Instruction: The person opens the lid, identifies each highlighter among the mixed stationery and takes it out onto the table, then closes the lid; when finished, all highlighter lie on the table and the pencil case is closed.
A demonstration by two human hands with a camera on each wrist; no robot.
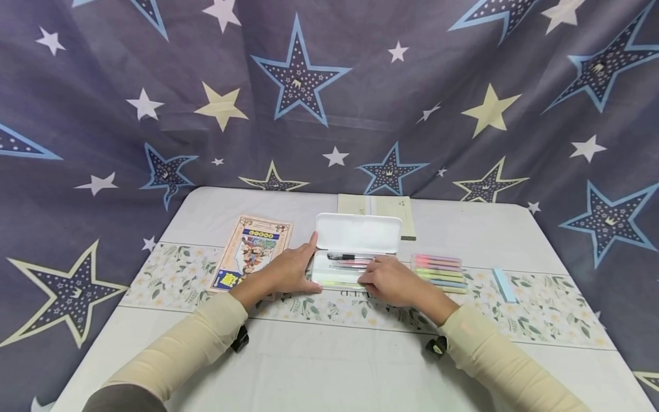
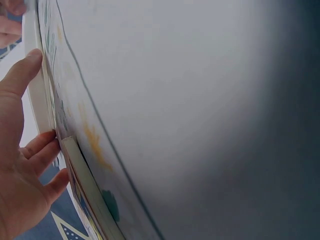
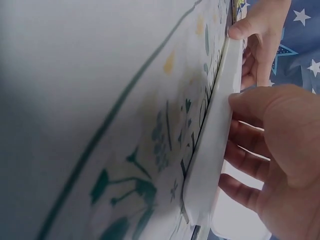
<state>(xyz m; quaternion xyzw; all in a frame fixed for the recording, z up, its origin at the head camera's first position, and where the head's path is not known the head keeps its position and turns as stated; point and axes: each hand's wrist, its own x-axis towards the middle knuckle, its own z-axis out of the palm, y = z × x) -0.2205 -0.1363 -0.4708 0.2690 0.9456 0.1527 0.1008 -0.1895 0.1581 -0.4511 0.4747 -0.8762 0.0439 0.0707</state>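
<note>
A white pencil case point(image 1: 357, 233) lies with its lid raised and several pens inside, among them a black-capped pen point(image 1: 341, 257) and a yellow-green pen point(image 1: 342, 284) along the front. My left hand point(image 1: 292, 268) touches the case's left end, its thumb at the front corner and its index finger near the hinge. In the left wrist view that thumb lies straight on the case's wall point(image 2: 37, 100). My right hand point(image 1: 388, 280) reaches over the right part of the case. Its fingertips point(image 3: 232, 177) dip behind the front wall, so whether they pinch a pen is hidden.
A set of coloured pens point(image 1: 440, 273) lies right of the case, with a light blue strip point(image 1: 504, 285) farther right. A picture booklet point(image 1: 252, 252) lies on the left, partly under my left hand. Behind the lid is a pale notepad point(image 1: 408, 217). A star-patterned curtain point(image 1: 329, 143) hangs behind the table.
</note>
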